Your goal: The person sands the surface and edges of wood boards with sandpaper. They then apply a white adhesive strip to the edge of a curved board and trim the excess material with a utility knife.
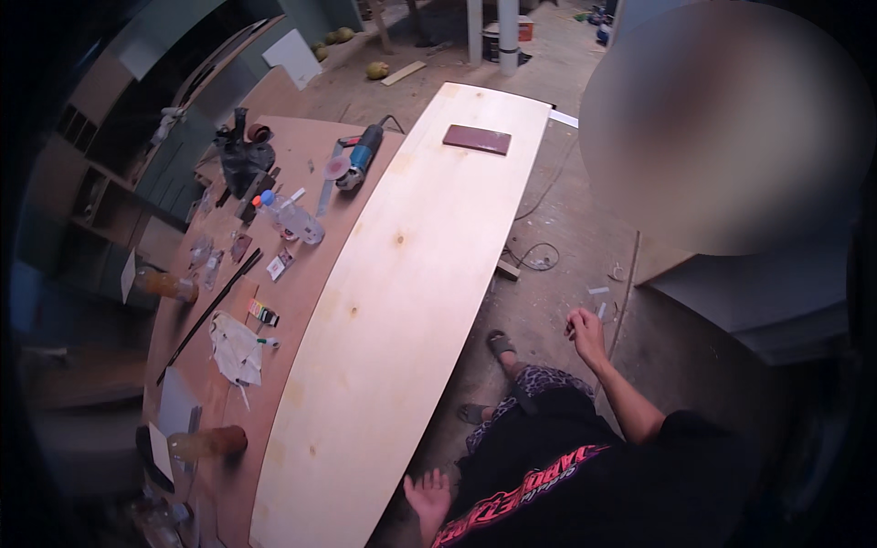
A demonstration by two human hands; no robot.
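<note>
My left hand [427, 494] is open, palm up with its fingers apart, beside the near right edge of a long pale wooden board [384, 301]. It seems to touch nothing. My right hand [586, 334] hangs out over the floor to the right, away from the board. Its fingers are curled in, and whatever may be inside them is hidden. On the far end of the board lies a flat dark red-brown block [477, 140]. Pale wood grain and several small knots mark the board.
Left of the board, a brown worktop [301, 146] carries an angle grinder [359, 157], clear bottles [297, 222], a white cloth [236, 349], a dark thin rod [210, 315] and amber bottles [208, 443]. A cable [539, 258] loops on the floor. Blurring covers the upper right.
</note>
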